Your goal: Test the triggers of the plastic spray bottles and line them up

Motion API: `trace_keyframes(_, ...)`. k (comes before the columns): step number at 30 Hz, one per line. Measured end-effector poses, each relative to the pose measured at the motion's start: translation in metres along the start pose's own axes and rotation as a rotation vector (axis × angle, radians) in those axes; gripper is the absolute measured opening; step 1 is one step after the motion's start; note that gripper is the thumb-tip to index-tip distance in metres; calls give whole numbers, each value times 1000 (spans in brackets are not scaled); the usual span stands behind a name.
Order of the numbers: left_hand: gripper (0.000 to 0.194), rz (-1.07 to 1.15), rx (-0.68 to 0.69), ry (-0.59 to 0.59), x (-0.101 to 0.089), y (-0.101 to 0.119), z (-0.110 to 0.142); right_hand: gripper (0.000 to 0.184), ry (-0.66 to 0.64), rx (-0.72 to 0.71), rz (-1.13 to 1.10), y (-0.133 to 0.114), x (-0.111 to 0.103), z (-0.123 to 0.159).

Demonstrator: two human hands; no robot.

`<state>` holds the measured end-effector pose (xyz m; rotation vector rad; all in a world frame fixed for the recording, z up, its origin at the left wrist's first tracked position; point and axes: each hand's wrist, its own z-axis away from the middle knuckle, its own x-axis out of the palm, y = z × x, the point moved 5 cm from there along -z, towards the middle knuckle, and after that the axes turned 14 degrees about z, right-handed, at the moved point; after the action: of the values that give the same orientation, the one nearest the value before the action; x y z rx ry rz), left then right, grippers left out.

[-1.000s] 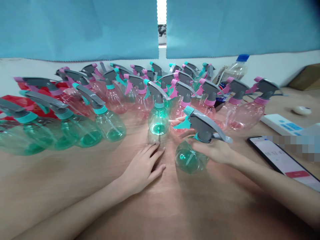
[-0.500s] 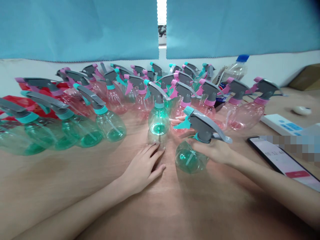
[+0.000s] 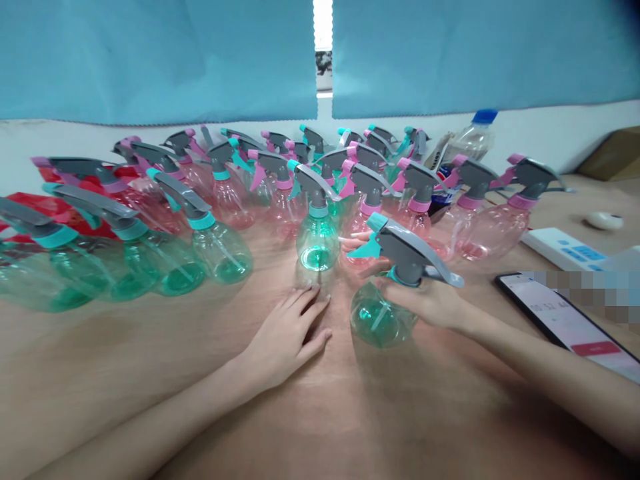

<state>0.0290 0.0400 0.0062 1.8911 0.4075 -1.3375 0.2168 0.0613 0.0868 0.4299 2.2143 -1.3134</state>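
Note:
Palm down on the wooden table, my left hand (image 3: 287, 331) has its fingers stretched out and holds nothing. Just beyond its fingertips stands an upright green spray bottle (image 3: 318, 241) with a turquoise collar. My right hand (image 3: 434, 301) is around the shoulder of a nearer green spray bottle (image 3: 383, 319), thumb across the front and fingers reaching behind. This bottle has a grey head and a turquoise nozzle and trigger; the head hides part of the hand. Past those fingertips is a pink spray bottle (image 3: 369, 217).
More green spray bottles (image 3: 223, 257) stand at left, with several pink and green ones behind. A red bag (image 3: 35, 207) lies far left. At right are a phone (image 3: 547, 303), a white device (image 3: 563, 247), a computer mouse (image 3: 603, 221), a blue-capped bottle (image 3: 470, 143) and a brown box (image 3: 613, 155).
Both hands and the spray bottles stay where they were. Only the view shifts very slightly, and the digits on the phone differ from the earliest frame.

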Motion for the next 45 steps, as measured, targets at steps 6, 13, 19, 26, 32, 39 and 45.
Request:
trace_keyframes(6,47,8,2,7,0,0,0,21,10,-21,12,-3,-1,0)
trace_keyframes(13,46,13,-1,8,-1,1,-1,20,6,8,6,1,0,0)
trace_keyframes(19,47,8,0,3,-1,0,-1,39,-27,-7,-6,1,1,0)
trace_keyframes(26,46,27,6,13,-1,1,-1,19,-31,-28,-42,-4,0,-1)
trace_keyframes(32,47,21,-1,11,-1,0,0,16,-48,7,-30,-4,0,-2)
trace_keyframes(39,47,21,8,3,-2,1,-2,19,9,31,-20,-3,-2,1)
trace_keyframes(45,46,13,4,4,-3,1,-1,23,28,34,-23,-2,-3,1)
